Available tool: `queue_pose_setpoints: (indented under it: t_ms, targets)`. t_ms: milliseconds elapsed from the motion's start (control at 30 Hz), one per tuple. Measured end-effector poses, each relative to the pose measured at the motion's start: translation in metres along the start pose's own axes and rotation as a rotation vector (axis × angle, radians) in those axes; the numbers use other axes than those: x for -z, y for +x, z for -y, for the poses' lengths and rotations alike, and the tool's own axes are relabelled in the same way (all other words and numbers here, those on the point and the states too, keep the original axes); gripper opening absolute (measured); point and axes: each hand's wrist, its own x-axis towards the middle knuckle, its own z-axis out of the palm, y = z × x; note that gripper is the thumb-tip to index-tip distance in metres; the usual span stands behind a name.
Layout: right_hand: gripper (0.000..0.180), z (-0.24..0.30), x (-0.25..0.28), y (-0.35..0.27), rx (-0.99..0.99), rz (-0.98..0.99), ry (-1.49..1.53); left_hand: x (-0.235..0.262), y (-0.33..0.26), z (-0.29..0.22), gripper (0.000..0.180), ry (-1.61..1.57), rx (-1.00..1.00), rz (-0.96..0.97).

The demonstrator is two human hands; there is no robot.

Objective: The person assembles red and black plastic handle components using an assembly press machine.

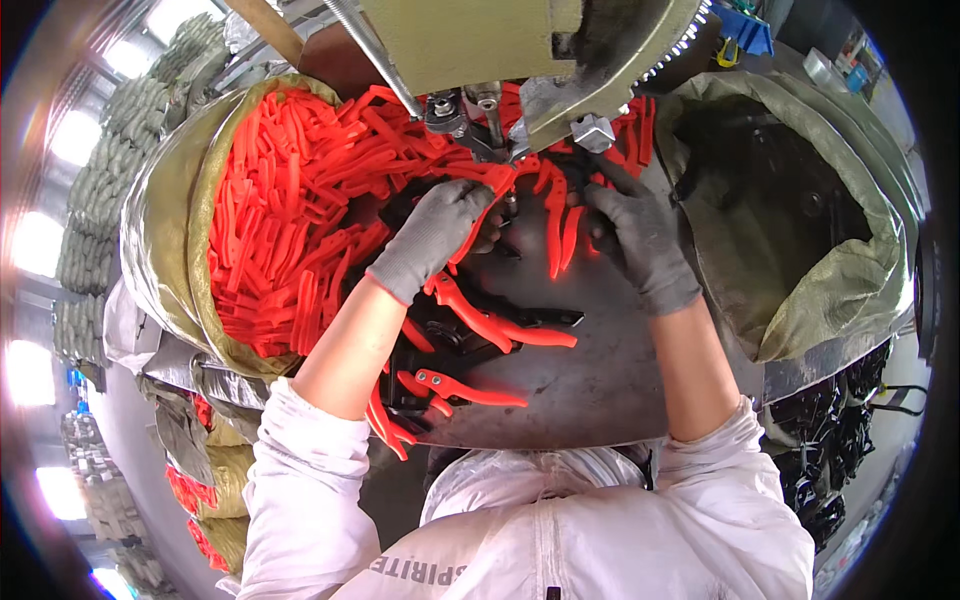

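My left hand (440, 232), in a grey glove, is closed on a red handle (480, 222) that slants up to the machine's tool head (487, 120). On the other side of that head, my right hand (640, 232), gloved alike, has its fingers curled inward beside dark parts. What those fingers hold is hidden. Between the hands, a pair of red handles (562, 225) lies on the metal table (620, 370). Closer to me are a red-handled piece with rivets (490, 322) and another red-handled piece (455, 388), among black parts.
A woven sack (165, 230) on the left spills a heap of red handles (290, 210). To the right stands an open sack (840, 300) with dark parts inside. The machine body (470, 40) and its toothed wheel (655, 60) overhang the hands. Black pieces (830, 430) are piled at lower right.
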Motion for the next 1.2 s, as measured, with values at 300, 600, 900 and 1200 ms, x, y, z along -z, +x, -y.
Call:
queue_pose_setpoints:
  t_ms: [300,600,900,1200]
  targets:
    - [0.060,0.017,-0.056,-0.008,-0.072,0.117,0.011,0.001,0.005,-0.007,0.033,0.029,0.037,-0.019]
    - [0.059,0.009,-0.057,-0.001,-0.103,0.117,-0.033,0.082,-0.017,-0.001,0.025,1.385,-0.488,-0.440]
    - [0.053,0.005,-0.054,0.004,-0.105,0.148,-0.173,0.144,-0.063,0.062,0.027,1.596,0.323,-0.291]
    - [0.057,-0.002,-0.059,0.004,-0.138,0.159,-0.111,0.140,-0.071,0.064,0.034,1.572,0.361,-0.246]
